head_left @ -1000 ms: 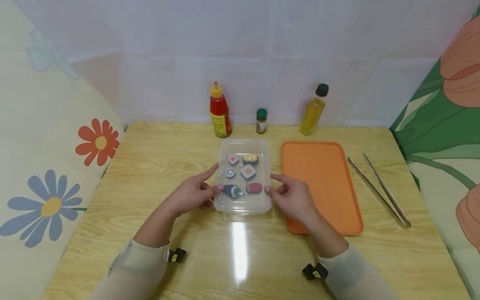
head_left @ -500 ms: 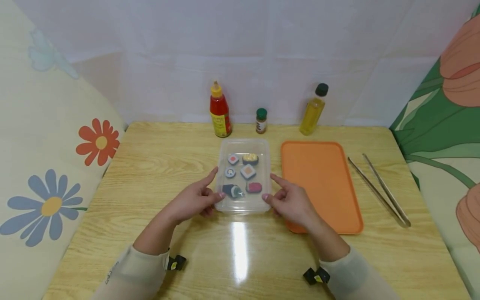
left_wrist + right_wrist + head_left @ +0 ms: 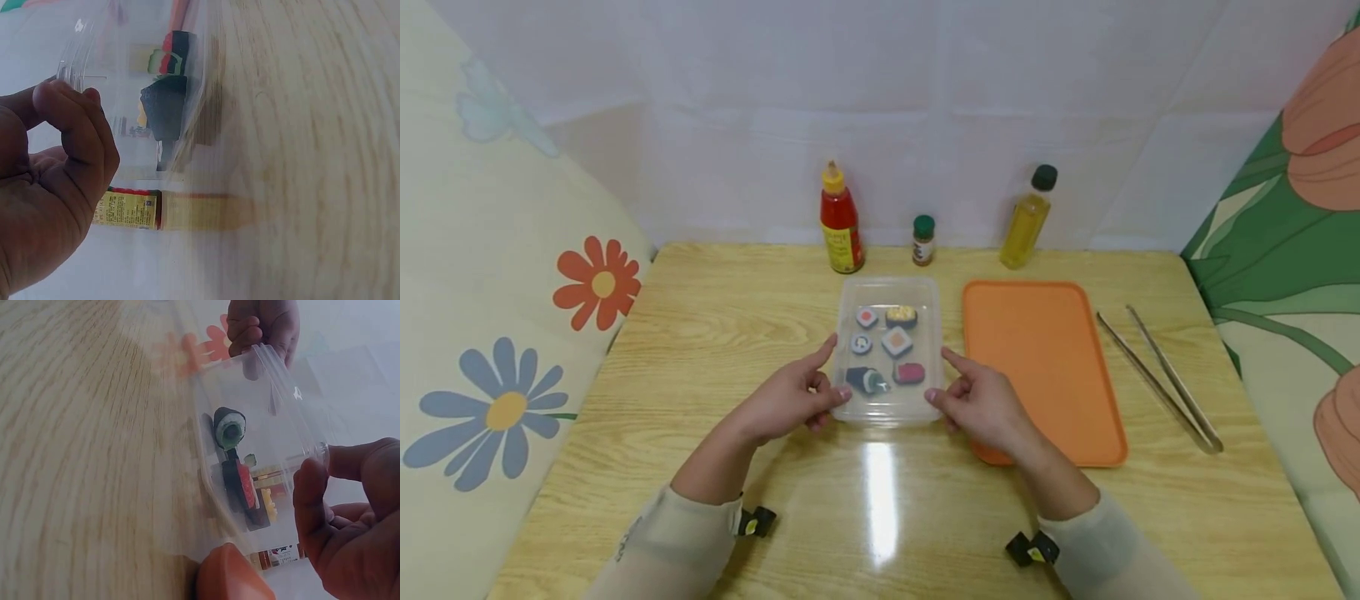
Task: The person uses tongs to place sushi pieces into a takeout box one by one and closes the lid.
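Note:
A clear plastic food container (image 3: 887, 410) stands on the wooden table, with several toy sushi pieces inside. Among them are a dark cone-shaped hand roll (image 3: 865, 380), a pink-topped piece (image 3: 910, 373), a yellow-topped piece (image 3: 901, 316) and a larger square roll (image 3: 897, 342). My left hand (image 3: 793, 398) holds the container's left rim between thumb and fingers. On the opposite side my right hand (image 3: 983, 400) pinches the right rim, thumb near the front corner. The right wrist view shows the hand roll (image 3: 229, 428) through the clear wall and my right hand (image 3: 356, 519) at the rim.
An orange tray (image 3: 1045, 375) lies to the right of the container, partly under my right forearm. Beyond it are metal tongs (image 3: 1165, 383). Along the back stand a red sauce bottle (image 3: 841, 225), a small green-capped jar (image 3: 923, 242) and an oil bottle (image 3: 1028, 221).
Both thumbs have slid slightly along the container's rim toward its front corners, and the left index finger has shifted a little. The container has stayed in place.

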A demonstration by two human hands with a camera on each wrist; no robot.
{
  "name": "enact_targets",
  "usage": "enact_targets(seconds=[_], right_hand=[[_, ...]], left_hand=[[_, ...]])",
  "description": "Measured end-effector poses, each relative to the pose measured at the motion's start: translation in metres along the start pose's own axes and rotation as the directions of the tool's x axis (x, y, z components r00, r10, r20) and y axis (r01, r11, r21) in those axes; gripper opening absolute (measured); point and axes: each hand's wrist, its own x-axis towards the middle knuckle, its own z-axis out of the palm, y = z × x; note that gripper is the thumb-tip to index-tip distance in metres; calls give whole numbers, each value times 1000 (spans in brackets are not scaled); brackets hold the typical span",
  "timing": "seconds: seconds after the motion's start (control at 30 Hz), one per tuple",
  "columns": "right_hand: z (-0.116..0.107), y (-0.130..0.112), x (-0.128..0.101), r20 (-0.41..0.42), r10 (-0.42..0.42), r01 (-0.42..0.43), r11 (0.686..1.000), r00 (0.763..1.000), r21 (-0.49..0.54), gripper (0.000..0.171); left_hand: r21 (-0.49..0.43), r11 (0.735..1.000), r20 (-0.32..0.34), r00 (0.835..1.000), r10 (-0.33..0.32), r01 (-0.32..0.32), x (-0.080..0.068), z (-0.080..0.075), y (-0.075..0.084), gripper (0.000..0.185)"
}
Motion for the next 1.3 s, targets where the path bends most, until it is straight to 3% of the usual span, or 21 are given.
enact_targets(seconds=[0.23, 0.5, 0.63, 0.87, 1.3], right_hand=[[0, 1, 0, -25, 19, -19, 1000, 1000, -10, 75], [-2, 4, 4, -82, -12, 4, 996, 997, -93, 65], [-8, 2, 11, -107, -32, 16, 989, 994, -150, 63], [-18, -4, 32, -159, -57, 33, 989, 986, -147, 60], [-25, -14, 86, -246, -51, 8, 985, 968, -175, 56]], left_hand=[[53, 999, 8, 1000, 9, -9, 3, -2, 0, 95], [57, 996, 20, 997, -77, 75, 4, -13, 0, 96], [91, 994, -33, 997, -64, 67, 7, -24, 3, 92], [65, 998, -158, 987, 7, 3, 24, -39, 5, 80], [18, 1000, -272, 962, 27, -23, 65, -45, 9, 70]])
